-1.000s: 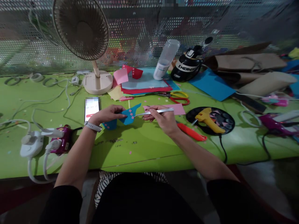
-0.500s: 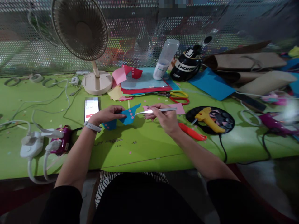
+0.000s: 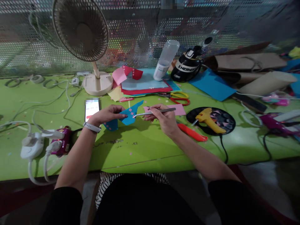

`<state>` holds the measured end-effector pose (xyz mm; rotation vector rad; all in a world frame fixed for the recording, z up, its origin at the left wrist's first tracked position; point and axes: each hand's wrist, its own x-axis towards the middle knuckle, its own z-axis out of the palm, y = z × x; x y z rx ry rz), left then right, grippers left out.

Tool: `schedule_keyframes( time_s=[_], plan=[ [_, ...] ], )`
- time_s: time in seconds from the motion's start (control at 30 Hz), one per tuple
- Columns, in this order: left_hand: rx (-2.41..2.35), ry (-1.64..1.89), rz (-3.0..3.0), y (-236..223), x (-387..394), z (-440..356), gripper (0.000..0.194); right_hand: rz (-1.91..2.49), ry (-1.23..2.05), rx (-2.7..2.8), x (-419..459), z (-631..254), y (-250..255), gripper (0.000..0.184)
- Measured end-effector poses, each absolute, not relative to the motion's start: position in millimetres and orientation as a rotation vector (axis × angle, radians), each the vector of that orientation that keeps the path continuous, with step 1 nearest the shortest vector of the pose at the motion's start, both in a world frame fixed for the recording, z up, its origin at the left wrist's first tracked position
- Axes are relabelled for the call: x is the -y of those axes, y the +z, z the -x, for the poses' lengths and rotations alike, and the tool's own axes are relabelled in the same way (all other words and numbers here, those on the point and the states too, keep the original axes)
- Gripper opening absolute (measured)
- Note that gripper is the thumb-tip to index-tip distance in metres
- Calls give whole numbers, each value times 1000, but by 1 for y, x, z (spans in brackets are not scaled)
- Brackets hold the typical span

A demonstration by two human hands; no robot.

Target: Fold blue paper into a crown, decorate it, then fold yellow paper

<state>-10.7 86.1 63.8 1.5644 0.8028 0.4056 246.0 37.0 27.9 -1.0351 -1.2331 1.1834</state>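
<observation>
My left hand point(image 3: 109, 115) pinches a cut piece of blue paper point(image 3: 128, 120) dotted with small pink squares, holding it above the table. Part of the same blue paper hangs below the fingers on the left. In my right hand point(image 3: 165, 120) is a pair of silver tweezers point(image 3: 153, 111), its tips touching the blue paper near a pink square. Whether the tips grip a square is too small to tell. Behind the right hand lies a pink paper strip point(image 3: 179, 109), and an orange-red utility knife point(image 3: 193, 132) rests beside the wrist.
A yellow glue gun point(image 3: 208, 120) sits on a black tray point(image 3: 232, 120) at right. Scissors point(image 3: 179, 97), stacked coloured paper point(image 3: 145, 90), a bottle point(image 3: 162, 64) and a fan point(image 3: 97, 84) stand farther back. A phone point(image 3: 92, 107) and plugged power adapters point(image 3: 32, 147) are at left.
The tweezers' tips have moved slightly left and down onto the blue paper. The paper has tilted a little, its pointed end shifting up and right.
</observation>
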Motion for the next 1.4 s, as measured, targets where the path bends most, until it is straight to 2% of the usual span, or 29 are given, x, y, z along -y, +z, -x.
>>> schedule_keyframes(
  time_s=[0.53, 0.67, 0.9, 1.0, 1.4],
  plan=[
    [-826, 412, -1565, 63, -86, 10, 18, 980, 1056, 1239, -37, -256, 34, 32],
    [-811, 447, -1586, 64, -85, 11, 20, 963, 918, 1216, -42, -265, 41, 46],
    [-832, 478, -1621, 67, -82, 5, 22, 1139, 1487, 1407, -31, -246, 40, 45],
    [-816, 477, -1604, 65, -80, 0, 22, 1140, 1492, 1433, -25, -233, 35, 41],
    [-771, 483, -1629, 60, -76, -9, 23, 1150, 1367, 1303, -26, -225, 23, 47]
  ],
)
